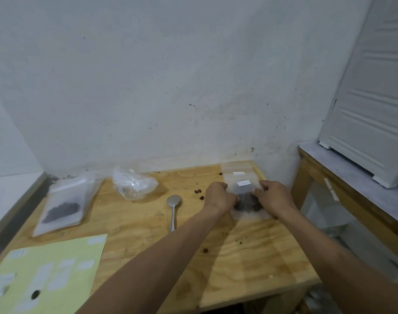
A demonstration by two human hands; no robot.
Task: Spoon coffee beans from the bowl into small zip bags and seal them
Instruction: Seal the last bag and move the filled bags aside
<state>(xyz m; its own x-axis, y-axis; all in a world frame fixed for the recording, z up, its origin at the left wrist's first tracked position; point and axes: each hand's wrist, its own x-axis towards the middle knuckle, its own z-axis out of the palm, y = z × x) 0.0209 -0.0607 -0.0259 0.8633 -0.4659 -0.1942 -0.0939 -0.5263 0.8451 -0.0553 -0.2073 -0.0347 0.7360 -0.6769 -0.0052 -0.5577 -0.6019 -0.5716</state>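
A light plywood bench [148, 223] stands against a stained, pale grey plaster wall [171, 75]. Beyond its right edge stands a second wooden table [311, 175] carrying a white ribbed appliance [375, 98], only partly in view.

Near the far right corner, a small clear zip bag with a white label [244, 196] lies flat on the bench, holding a dark mound of coffee beans [246, 201] in its lower half. The left hand [219, 196] and the right hand [274, 196] rest on its two sides with curled fingers pinching the plastic. Behind it, touching the far edge, lies another clear labelled bag [239, 171], its contents indistinct.

At the far left corner, a larger clear zip bag [64, 205] lies flat with a dark patch of beans inside. A crumpled clear plastic bag [134, 184] sits near the middle of the far edge; what it holds cannot be made out. A metal spoon [173, 209] lies bowl-up at the bench centre, handle toward the near edge. Loose coffee beans [199, 193] are scattered just left of the left hand.

A pale yellow sheet of white stickers [53, 273] covers the near left corner, cut off by the frame. No bean bowl can be identified.
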